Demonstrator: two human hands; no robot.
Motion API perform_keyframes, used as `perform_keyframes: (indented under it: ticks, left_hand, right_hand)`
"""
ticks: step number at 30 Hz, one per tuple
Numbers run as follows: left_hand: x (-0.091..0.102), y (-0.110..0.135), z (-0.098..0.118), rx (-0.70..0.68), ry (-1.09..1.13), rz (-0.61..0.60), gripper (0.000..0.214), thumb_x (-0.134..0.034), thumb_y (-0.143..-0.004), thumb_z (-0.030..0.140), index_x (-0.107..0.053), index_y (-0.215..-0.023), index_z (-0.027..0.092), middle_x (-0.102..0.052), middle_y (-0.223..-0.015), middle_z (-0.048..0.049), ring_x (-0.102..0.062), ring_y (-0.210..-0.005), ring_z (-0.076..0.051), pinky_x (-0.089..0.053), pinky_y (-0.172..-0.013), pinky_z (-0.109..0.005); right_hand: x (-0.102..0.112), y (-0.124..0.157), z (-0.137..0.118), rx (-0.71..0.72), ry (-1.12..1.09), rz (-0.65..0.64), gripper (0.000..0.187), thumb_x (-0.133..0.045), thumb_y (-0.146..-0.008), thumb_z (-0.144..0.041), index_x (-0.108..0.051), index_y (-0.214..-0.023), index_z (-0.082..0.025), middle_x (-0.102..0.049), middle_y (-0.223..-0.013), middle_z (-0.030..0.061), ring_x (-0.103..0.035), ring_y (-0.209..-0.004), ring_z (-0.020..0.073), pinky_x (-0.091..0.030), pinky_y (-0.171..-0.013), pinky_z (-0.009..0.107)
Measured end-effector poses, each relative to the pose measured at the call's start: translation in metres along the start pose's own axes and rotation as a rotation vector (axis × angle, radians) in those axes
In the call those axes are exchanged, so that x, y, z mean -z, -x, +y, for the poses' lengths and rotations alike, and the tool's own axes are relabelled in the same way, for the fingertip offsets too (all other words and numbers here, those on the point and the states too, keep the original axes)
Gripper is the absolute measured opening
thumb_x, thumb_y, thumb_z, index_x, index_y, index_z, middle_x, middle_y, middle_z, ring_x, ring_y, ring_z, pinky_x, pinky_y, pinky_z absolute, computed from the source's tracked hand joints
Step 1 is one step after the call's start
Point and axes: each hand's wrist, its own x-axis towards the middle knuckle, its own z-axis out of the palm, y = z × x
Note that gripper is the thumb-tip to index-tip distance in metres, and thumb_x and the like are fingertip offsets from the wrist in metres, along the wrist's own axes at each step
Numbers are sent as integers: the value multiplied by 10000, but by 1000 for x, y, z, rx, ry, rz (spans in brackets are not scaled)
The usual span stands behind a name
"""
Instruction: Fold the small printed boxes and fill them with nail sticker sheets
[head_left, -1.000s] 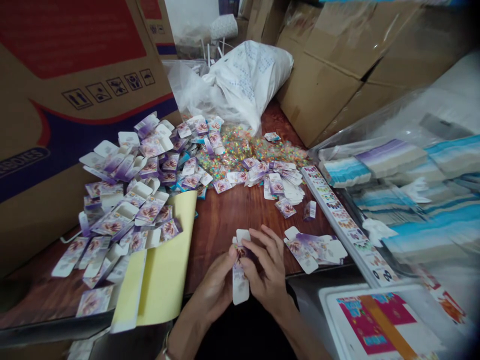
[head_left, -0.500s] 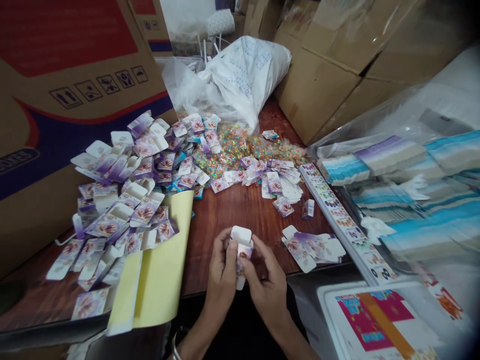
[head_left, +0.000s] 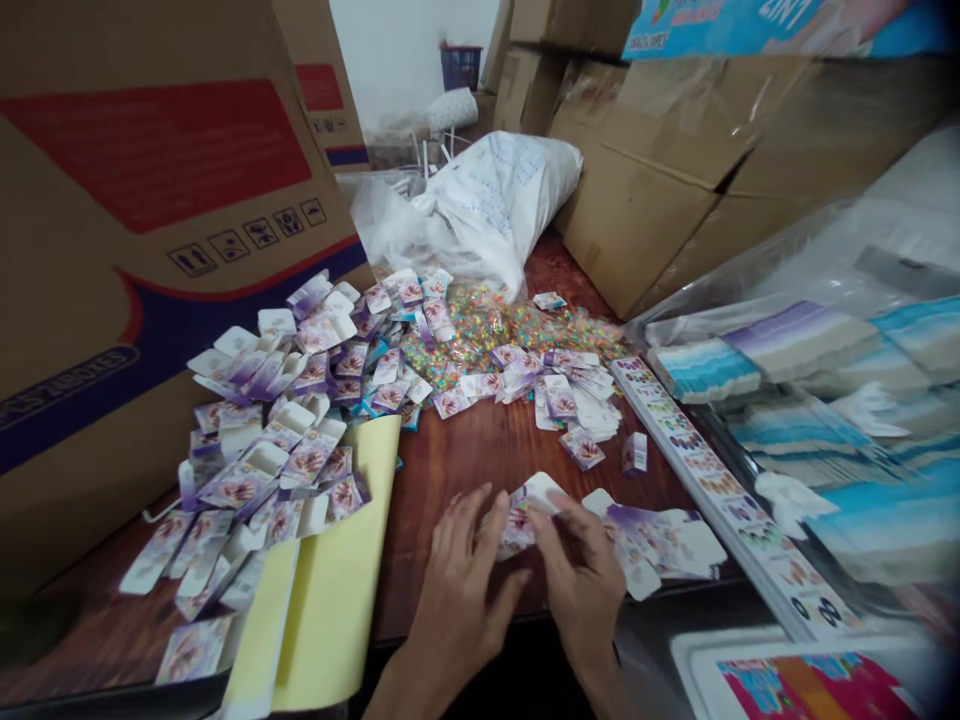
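Observation:
My left hand (head_left: 461, 585) and my right hand (head_left: 585, 580) meet at the near edge of the wooden table (head_left: 465, 455). Between their fingertips they hold one small purple-and-white printed paper box (head_left: 525, 512), tilted low over the wood. The fingers of both hands pinch its sides. Just right of my right hand lies a short fan of flat box blanks (head_left: 660, 535). A large heap of folded boxes (head_left: 277, 420) covers the table to the left.
A yellow paper sheet (head_left: 330, 590) hangs over the near table edge. Colourful small beads (head_left: 480, 325) spill before a white plastic bag (head_left: 495, 190). Big cardboard cartons (head_left: 135, 220) wall both sides. Wrapped stacks of blue and purple card (head_left: 810, 370) and a sticker strip (head_left: 720, 480) lie right.
Both hands have moved forward and down from in front of me to the table edge, carrying the small box. The view has tilted upward.

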Motion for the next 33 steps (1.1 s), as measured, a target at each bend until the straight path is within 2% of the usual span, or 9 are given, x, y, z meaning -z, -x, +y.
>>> perform_keyframes:
  ticks: [3, 8, 10, 14, 16, 19, 22, 27, 33]
  left_hand:
    - [-6, -1, -3, -74, -198, 104, 646, -491, -836, 201, -183, -1402, 155, -508, -1259, -155, -473, -1153, -251, -412, -923, -383]
    - [-6, -5, -11, -118, -308, 209, 650, -433, -866, 201, -96, -1414, 110, -591, -1147, -162, -572, -1025, -224, -463, -852, -321]
    - [-4, -4, -14, -118, -343, 212, 639, -406, -879, 212, -78, -1416, 101, -596, -1137, -168, -578, -1015, -231, -471, -835, -330]
    - [-1, -1, -14, -81, -396, 186, 643, -400, -876, 199, -66, -1415, 92, -583, -1160, -172, -575, -1012, -246, -480, -809, -347]
    - [-1, 0, -13, -65, -394, 176, 632, -393, -881, 209, -75, -1414, 91, -580, -1163, -172, -580, -994, -242, -489, -785, -341]
    - [1, 1, -14, -52, -373, 167, 599, -384, -892, 236, -114, -1408, 96, -577, -1165, -170, -585, -965, -226, -498, -774, -335]
    - [2, 4, -17, -19, -348, 148, 563, -383, -894, 256, -176, -1392, 94, -583, -1146, -167, -584, -943, -220, -501, -781, -347]
    - [0, 8, -21, 17, -370, 152, 554, -431, -867, 223, -232, -1375, 124, -583, -1128, -150, -581, -931, -223, -502, -787, -358]
    - [-3, 10, -19, 0, -380, 152, 569, -439, -857, 195, -228, -1382, 141, -578, -1132, -150, -575, -961, -236, -509, -775, -354]
  right_hand:
    - [-3, 1, 3, 44, 44, 78, 384, -649, -751, -237, -563, -1123, -201, -684, -967, 66, -661, -793, 177, -548, -694, 284]
    - [-10, -4, -11, 392, 14, -83, 269, -612, -752, -101, -634, -988, -228, -694, -946, 52, -652, -876, 193, -551, -759, 324]
    - [-13, -7, -14, 428, -2, -127, 251, -610, -752, -101, -640, -972, -218, -687, -976, 68, -638, -932, 211, -543, -796, 358]
    - [-16, -8, -12, 303, -50, -177, 160, -564, -793, -111, -648, -893, -203, -693, -949, 68, -660, -864, 185, -560, -752, 314]
    - [-17, -7, -11, 275, -46, -177, 196, -566, -792, -108, -647, -944, -202, -695, -936, 62, -663, -839, 171, -563, -738, 290]
    - [-19, -8, -14, 336, -43, -194, 279, -567, -781, -88, -650, -1015, -216, -700, -929, 56, -658, -847, 173, -561, -742, 296]
    - [-22, -9, -18, 356, -72, -237, 252, -554, -786, -99, -680, -965, -224, -701, -928, 63, -651, -871, 194, -554, -762, 339]
    - [-24, -7, -16, 40, -131, -309, 184, -533, -823, -195, -699, -901, -207, -701, -920, 73, -658, -855, 189, -552, -774, 331]
    - [-21, -12, -9, -82, -142, -266, 157, -602, -770, -250, -720, -864, -210, -716, -866, 54, -669, -801, 195, -548, -770, 331]
